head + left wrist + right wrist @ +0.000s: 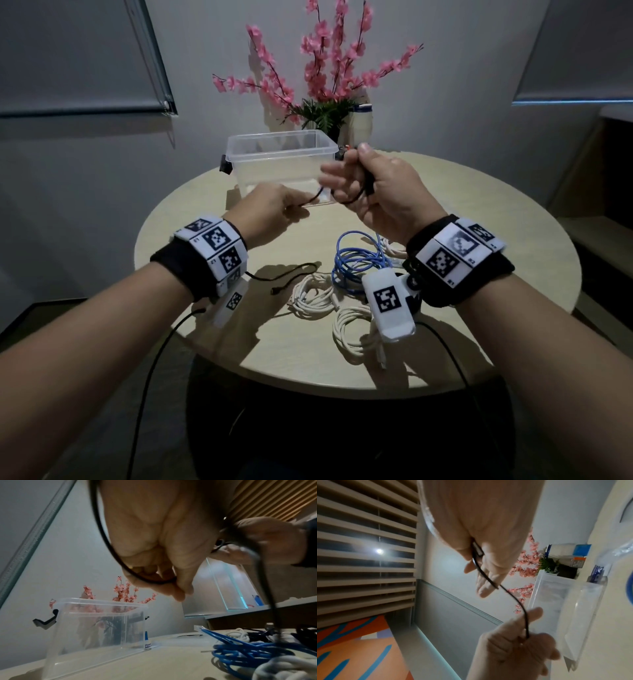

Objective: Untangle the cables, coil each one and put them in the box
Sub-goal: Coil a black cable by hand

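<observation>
A thin black cable (317, 198) stretches between my two hands above the round table. My left hand (301, 205) pinches it between thumb and fingers (178, 586). My right hand (344, 183) grips the plug end under its thumb, and the black cable (513, 596) runs across its fingers (486, 586). The cable's tail (291, 270) lies on the table. A clear, lidless box (281, 154) stands just behind my hands. A blue cable (356, 260) and white cables (315, 294) lie bunched below my right wrist.
Behind the box stand a vase of pink flowers (329, 68) and a white bottle (363, 123). The table's front edge (308, 383) is close to me. Another white coil (352, 332) lies near that edge. Black leads hang from both wrist cameras.
</observation>
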A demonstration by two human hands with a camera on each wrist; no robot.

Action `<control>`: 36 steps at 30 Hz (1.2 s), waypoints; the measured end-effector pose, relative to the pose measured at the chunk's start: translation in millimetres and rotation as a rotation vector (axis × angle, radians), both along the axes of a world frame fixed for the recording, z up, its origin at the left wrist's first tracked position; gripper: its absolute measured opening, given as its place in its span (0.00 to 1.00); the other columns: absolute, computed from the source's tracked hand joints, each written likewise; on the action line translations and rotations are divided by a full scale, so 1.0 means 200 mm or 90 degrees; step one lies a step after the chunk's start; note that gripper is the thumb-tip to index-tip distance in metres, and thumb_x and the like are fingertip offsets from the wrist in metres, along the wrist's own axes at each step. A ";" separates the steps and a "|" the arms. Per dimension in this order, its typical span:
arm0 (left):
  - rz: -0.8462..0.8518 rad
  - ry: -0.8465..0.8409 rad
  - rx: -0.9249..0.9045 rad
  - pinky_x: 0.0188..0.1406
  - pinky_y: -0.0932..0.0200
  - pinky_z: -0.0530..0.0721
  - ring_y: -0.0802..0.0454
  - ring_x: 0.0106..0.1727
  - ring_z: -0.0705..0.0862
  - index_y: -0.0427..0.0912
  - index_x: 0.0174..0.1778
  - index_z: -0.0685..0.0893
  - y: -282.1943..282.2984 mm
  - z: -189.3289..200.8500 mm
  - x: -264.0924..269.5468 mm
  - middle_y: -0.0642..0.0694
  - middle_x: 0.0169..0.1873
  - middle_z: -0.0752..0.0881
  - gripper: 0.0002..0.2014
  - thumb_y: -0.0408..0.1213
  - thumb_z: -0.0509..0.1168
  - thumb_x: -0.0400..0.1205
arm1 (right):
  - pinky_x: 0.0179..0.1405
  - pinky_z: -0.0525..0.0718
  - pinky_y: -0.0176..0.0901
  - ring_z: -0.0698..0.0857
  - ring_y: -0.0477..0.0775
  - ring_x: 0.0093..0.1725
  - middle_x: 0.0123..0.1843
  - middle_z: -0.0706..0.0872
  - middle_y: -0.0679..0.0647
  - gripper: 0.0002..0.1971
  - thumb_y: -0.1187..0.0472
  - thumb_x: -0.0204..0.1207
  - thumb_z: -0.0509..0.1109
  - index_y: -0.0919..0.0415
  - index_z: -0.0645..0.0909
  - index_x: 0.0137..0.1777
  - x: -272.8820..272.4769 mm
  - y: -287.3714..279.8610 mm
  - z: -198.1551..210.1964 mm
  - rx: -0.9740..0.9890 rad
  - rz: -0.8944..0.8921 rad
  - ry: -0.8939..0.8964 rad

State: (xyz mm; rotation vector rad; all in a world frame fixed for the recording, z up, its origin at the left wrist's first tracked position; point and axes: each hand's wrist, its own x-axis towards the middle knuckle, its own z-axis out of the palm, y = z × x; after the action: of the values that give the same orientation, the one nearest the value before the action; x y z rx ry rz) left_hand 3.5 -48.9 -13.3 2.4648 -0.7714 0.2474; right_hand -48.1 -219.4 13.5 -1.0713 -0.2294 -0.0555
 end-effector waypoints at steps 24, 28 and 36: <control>0.009 -0.213 -0.195 0.40 0.73 0.79 0.59 0.36 0.82 0.42 0.54 0.89 0.00 0.11 -0.02 0.49 0.38 0.89 0.09 0.37 0.66 0.82 | 0.27 0.69 0.43 0.60 0.47 0.18 0.18 0.62 0.46 0.20 0.55 0.88 0.53 0.59 0.70 0.33 -0.06 -0.04 0.05 -0.317 0.038 -0.099; -0.010 -0.084 -0.135 0.40 0.53 0.84 0.56 0.31 0.80 0.42 0.52 0.88 -0.05 0.04 -0.07 0.54 0.29 0.84 0.09 0.39 0.64 0.83 | 0.27 0.70 0.39 0.74 0.47 0.20 0.22 0.77 0.50 0.19 0.53 0.89 0.49 0.58 0.68 0.35 -0.04 -0.06 0.12 -0.053 0.029 -0.070; -0.101 0.019 0.003 0.35 0.70 0.80 0.57 0.32 0.84 0.40 0.56 0.86 -0.12 0.05 -0.19 0.50 0.33 0.84 0.09 0.37 0.64 0.84 | 0.58 0.77 0.44 0.82 0.52 0.54 0.49 0.85 0.58 0.17 0.62 0.88 0.54 0.61 0.80 0.41 0.04 -0.09 0.08 -0.102 -0.156 -0.153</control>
State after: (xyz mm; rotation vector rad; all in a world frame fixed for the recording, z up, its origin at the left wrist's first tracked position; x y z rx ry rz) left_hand -34.7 -73.5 -2.8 2.3915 -0.9498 0.1497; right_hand -40.1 -237.1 29.2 -1.2494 -0.3230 -0.3930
